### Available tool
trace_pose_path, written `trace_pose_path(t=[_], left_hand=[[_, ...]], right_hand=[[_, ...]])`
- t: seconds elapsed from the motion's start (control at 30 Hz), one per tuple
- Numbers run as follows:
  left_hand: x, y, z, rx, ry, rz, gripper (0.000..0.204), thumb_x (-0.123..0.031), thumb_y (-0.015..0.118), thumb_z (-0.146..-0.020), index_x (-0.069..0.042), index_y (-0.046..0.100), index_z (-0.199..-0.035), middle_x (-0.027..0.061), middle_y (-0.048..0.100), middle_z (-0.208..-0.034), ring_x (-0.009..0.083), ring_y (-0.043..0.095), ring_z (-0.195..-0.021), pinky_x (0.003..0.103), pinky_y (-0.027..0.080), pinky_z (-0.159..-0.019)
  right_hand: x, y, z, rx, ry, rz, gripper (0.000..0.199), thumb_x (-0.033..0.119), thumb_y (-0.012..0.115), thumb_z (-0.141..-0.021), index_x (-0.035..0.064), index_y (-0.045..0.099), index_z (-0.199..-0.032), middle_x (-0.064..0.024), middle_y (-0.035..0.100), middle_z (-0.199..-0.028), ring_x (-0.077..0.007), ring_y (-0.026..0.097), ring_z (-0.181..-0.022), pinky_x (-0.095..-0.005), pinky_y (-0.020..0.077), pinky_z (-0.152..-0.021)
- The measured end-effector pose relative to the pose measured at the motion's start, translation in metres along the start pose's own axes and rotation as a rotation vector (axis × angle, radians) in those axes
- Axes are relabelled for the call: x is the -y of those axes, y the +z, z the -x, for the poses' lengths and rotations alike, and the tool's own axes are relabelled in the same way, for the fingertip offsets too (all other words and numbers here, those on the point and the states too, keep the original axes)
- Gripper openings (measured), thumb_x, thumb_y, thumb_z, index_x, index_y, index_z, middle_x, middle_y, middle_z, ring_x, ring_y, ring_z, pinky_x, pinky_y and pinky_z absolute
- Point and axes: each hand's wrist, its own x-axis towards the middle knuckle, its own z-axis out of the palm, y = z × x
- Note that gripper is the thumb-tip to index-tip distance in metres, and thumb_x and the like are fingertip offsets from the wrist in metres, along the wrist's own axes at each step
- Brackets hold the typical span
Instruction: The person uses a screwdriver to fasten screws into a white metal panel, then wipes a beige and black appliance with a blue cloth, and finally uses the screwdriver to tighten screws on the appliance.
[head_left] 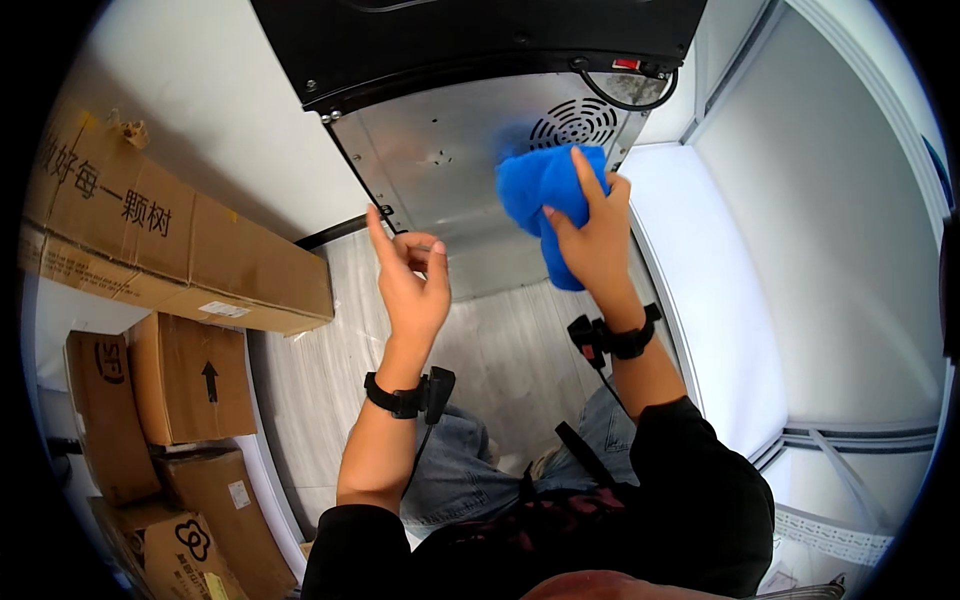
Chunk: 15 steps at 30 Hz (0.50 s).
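Observation:
My right hand grips a folded blue cloth, thumb and fingers closed around its right side. The cloth is in front of the metal back panel of a black-topped machine, just below the round vent. A lower corner of the cloth hangs down beside my wrist. My left hand is raised near the panel's left edge, index finger stretched out and the other fingers loosely curled toward the thumb. I make out nothing held in it. Whether its index fingertip touches the panel edge I cannot tell.
A black power cable loops from the machine's right side near a red switch. A long cardboard box and several smaller cartons stand on the left. A white wall panel rises at right. Below is a grey wood-look floor.

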Motion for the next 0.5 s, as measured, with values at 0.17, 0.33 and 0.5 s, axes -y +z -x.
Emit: trace_pose_path(t=[0.17,0.33,0.5], left_hand=[[0.006,0.041,0.009,0.51,-0.133,0.101,0.061,-0.005,0.061,-0.088,-0.004,0.031,-0.14,0.0083,0.061,-0.102,0.0146,0.059,-0.092,0.028,0.05,-0.078],[0.016,0.111,0.011,0.768,-0.365,0.412,0.074,-0.013,0.067,-0.085,-0.006,0.022,-0.143,0.0124,0.051,-0.122,0.0224,0.053,-0.113,0.035,0.045,-0.093],[0.018,0.178,0.005,0.98,-0.398,0.424,0.083,-0.02,0.073,-0.081,-0.005,0.02,-0.142,0.0135,0.043,-0.133,0.0242,0.048,-0.12,0.038,0.04,-0.099]], right_hand=[[-0.026,0.013,0.044,0.007,0.065,-0.138,0.076,0.012,0.077,-0.07,0.0158,0.044,-0.138,-0.0199,0.04,-0.115,-0.0369,0.051,-0.098,-0.0421,0.0472,-0.081],[-0.061,0.029,0.079,-0.089,0.236,-0.139,0.077,0.007,0.075,-0.069,0.0118,0.043,-0.138,-0.0224,0.039,-0.117,-0.0391,0.049,-0.101,-0.044,0.0464,-0.082],[-0.079,-0.002,0.071,-0.221,0.262,0.064,0.075,0.002,0.072,-0.069,0.0108,0.043,-0.138,-0.023,0.038,-0.122,-0.0402,0.047,-0.106,-0.0439,0.0465,-0.084]])
